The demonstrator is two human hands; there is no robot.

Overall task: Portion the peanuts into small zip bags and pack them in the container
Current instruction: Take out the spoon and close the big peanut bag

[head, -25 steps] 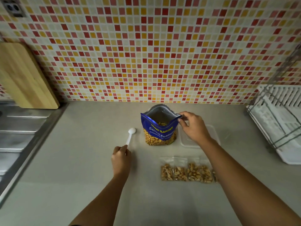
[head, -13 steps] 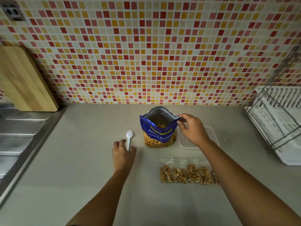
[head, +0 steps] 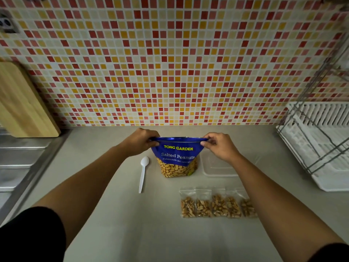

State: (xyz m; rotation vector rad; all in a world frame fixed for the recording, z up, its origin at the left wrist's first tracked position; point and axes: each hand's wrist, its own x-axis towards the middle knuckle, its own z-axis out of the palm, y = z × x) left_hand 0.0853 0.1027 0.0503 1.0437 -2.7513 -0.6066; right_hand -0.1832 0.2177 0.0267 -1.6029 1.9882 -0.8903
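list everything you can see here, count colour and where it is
peanut bag: one, blue, standing mid-counter
spoon: one, white, lying left of the peanut bag
container: one, clear, right of the peanut bag
small zip bags: about five, clear with brown peanuts, in a row in front of the container
cutting board: one, pale wood, leaning on the wall at left
sink: one, steel, far left
dish rack: one, white with grey wire, far right
wall tiles: many, red, orange and cream, behind the counter
counter: one, grey
left hand: pinches the peanut bag's top left corner
right hand: pinches its top right corner
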